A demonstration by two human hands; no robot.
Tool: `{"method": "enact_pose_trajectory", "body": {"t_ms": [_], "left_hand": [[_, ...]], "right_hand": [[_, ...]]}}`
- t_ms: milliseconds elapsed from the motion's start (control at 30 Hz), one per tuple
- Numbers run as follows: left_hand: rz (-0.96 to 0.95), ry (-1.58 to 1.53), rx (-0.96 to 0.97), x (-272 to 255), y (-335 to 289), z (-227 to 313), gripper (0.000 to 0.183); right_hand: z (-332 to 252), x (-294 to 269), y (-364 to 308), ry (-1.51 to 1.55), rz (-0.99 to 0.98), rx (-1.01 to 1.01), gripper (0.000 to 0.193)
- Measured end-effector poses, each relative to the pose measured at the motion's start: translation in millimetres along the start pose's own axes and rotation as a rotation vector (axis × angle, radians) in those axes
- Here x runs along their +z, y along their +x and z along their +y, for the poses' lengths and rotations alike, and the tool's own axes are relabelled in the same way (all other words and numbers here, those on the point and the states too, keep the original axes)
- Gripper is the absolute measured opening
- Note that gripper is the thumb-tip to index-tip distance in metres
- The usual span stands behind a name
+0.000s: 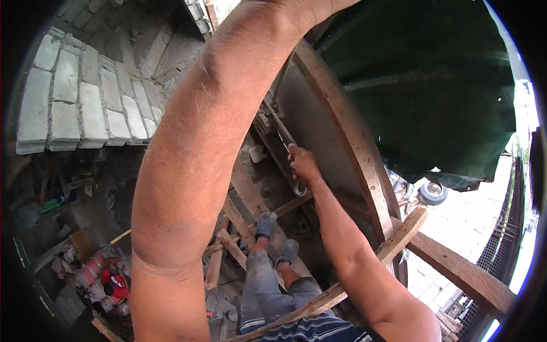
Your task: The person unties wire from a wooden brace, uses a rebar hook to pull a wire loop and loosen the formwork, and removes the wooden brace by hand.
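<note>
My left forearm (pixel 188 154) rises across the middle of the view and bends to the right at the top. Its hand lies beyond the upper edge. Lower down, my right hand (pixel 305 165) is closed around a slim rod-like tool (pixel 284 130). The tool's upper part slants up and left beside a grey panel (pixel 319 119); a pale curved end shows under the fist. I cannot tell its exact kind. A curved wooden post (pixel 347 122) stands just right of this hand.
My shoes (pixel 265 224) rest on narrow planks (pixel 248 185) above a lower level. A wooden pole (pixel 393 242) crosses before my body. Pale block masonry (pixel 85 108) is at left, dark green sheeting (pixel 427 85) at upper right. Below left, a person in a red cap (pixel 117 285) is among clutter.
</note>
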State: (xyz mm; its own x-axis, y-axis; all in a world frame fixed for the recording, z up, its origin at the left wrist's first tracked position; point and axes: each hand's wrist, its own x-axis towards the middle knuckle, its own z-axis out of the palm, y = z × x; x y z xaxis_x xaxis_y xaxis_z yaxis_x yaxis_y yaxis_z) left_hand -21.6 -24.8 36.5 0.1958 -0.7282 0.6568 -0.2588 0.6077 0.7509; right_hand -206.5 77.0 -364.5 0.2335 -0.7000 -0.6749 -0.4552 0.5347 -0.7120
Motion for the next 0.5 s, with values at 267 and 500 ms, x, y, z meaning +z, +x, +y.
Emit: {"method": "enact_pose_trajectory", "body": {"t_ms": [267, 500], "left_hand": [[0.013, -0.009, 0.021, -2, -2, -7, 0.064], [0.044, -0.107, 0.213, 7, 2, -19, 0.061]], "right_hand": [[-16, -4, -4, -0.595, -0.142, -0.491, 0.03], [-16, -14, -36, -0.899, -0.398, -0.391, 0.036]]}}
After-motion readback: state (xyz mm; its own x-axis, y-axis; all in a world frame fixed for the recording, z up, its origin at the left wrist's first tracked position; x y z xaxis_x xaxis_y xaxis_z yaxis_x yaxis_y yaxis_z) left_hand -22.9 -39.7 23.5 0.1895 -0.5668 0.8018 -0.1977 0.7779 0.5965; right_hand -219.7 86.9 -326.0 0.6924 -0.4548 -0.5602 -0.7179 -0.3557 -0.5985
